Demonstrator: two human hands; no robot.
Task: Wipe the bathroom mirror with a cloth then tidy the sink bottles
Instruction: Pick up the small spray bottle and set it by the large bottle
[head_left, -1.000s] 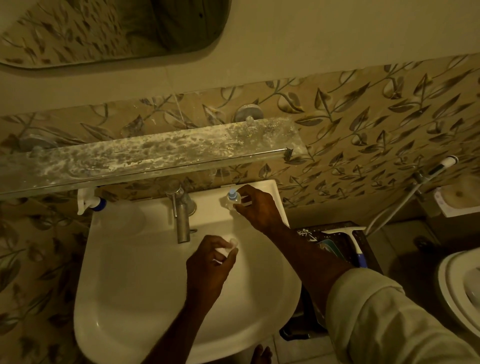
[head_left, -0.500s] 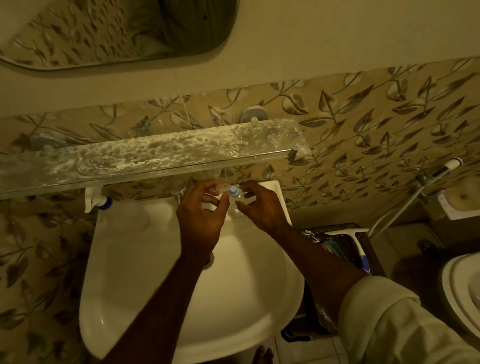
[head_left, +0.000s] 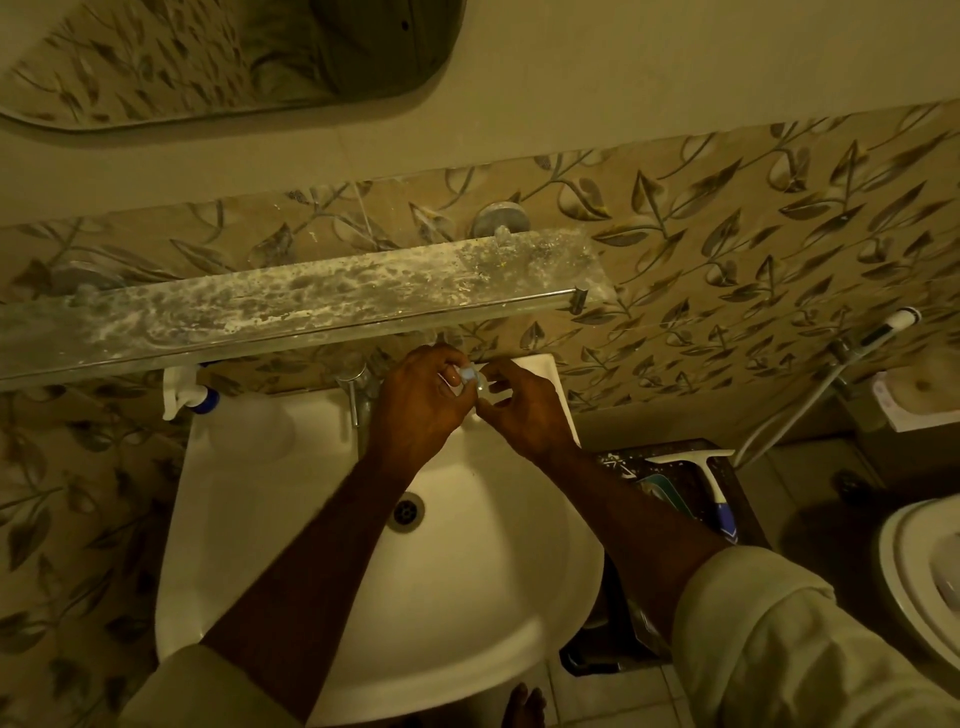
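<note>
Left hand (head_left: 421, 400) now up from basin to far right sink (head_left: 249, 519) corner; both hands pinching small bottle (head_left: 470, 376), right hand (head_left: 524, 410) beside.

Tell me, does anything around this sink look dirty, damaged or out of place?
Yes: the glass shelf above the sink is caked in blotchy white residue along nearly its whole length. It holds no bottles. Both hands, the left hand and right hand, are busy with a small bottle.
</note>
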